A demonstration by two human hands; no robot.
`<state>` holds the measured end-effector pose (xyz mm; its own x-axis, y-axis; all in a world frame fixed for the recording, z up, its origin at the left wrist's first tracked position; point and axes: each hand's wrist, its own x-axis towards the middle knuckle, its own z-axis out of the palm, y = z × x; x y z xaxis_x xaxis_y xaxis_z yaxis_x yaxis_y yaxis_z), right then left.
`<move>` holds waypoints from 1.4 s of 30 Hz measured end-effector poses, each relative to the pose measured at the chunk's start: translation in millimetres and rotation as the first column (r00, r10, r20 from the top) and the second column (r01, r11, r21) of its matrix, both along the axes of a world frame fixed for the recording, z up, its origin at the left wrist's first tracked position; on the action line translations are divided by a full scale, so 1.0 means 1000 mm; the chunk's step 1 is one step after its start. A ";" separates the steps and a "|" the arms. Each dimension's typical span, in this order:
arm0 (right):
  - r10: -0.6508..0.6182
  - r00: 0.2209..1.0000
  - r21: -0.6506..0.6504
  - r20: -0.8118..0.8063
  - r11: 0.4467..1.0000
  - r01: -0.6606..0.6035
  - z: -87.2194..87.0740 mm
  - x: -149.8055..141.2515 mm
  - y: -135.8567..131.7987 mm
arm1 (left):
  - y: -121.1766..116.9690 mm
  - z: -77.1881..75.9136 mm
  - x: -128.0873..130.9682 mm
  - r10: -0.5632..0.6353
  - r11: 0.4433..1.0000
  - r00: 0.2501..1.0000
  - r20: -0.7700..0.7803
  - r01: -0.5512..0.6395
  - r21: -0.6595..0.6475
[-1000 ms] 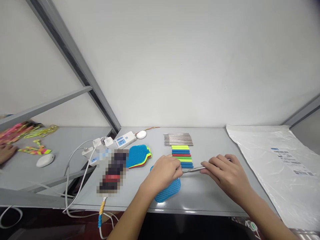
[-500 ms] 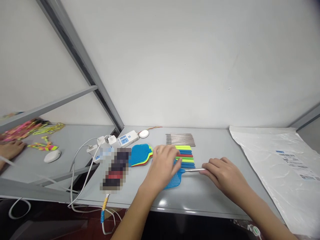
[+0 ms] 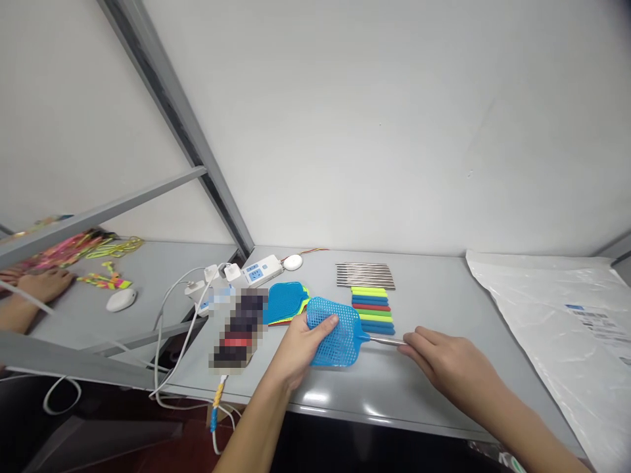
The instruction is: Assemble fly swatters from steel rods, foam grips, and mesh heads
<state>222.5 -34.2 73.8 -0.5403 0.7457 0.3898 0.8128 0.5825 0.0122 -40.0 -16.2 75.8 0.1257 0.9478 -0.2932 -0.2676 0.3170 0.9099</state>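
Note:
My left hand grips a blue fly swatter head by its left edge, thumb on top of the mesh and fingers beneath. A thin metal rod comes out of the neck of that head. My right hand is closed around the rod's other end, which the fingers hide. Behind the held swatter lies a row of coloured handle tubes in yellow, blue, red and green. Several bare metal rods lie side by side beyond them. A stack of swatter heads, blue on top, rests to the left.
White power strips with plugs and cables stand at the left, near a blurred-out object. A large white plastic package covers the right side. Past a metal frame, another person's hand rests by colourful strips.
My left hand has turned from lying over the swatter head to gripping its edge, thumb up. The head is now raised and tilted; my right hand keeps hold of the rod.

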 end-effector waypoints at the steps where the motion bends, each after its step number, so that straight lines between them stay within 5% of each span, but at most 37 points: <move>1: 0.004 1.000 0.040 0.021 0.999 -0.005 0.001 0.001 -0.001 | 0.000 -0.002 0.001 0.008 1.000 1.000 0.005 -0.008 -0.004; 8: 0.015 0.987 0.112 0.160 0.993 -0.033 0.015 0.003 0.003 | 0.000 -0.007 0.006 0.051 0.998 0.997 -0.064 -0.049 0.038; 18: -0.022 0.998 -0.288 -0.063 0.958 0.002 0.014 -0.003 0.000 | -0.004 0.004 -0.009 0.008 1.000 1.000 -0.021 -0.007 0.013; 21: -0.076 0.982 -0.353 -0.173 0.936 0.011 0.009 -0.011 -0.006 | -0.003 0.009 -0.021 0.041 0.999 0.982 0.184 -0.040 -0.012; 24: -0.158 0.949 -0.368 -0.272 0.929 0.049 0.005 -0.021 -0.011 | -0.006 0.006 -0.022 0.133 0.987 0.856 0.499 -0.160 0.010; 26: -0.177 0.937 -0.363 -0.300 0.930 0.060 0.001 -0.030 -0.014 | -0.011 0.000 -0.010 0.156 0.971 0.800 0.580 -0.230 0.056; 30: -0.120 0.946 -0.331 -0.302 0.943 0.014 -0.008 -0.049 -0.020 | -0.026 -0.015 0.030 0.072 0.985 0.898 0.433 -0.132 0.109; 36: -0.105 0.944 -0.390 -0.313 0.920 -0.027 -0.019 -0.054 -0.029 | -0.037 -0.026 0.047 0.163 0.973 0.912 0.377 -0.213 0.094; 42: -0.128 0.911 -0.602 -0.392 0.785 -0.149 -0.009 -0.056 -0.036 | -0.043 -0.015 0.040 0.211 0.959 0.907 0.365 -0.264 0.104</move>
<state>166.7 -70.0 64.9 -0.4529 0.8909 0.0342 0.6583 0.3600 -0.6611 0.0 -59.6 60.6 -0.0404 0.9911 -0.1270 -0.6247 0.0741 0.7774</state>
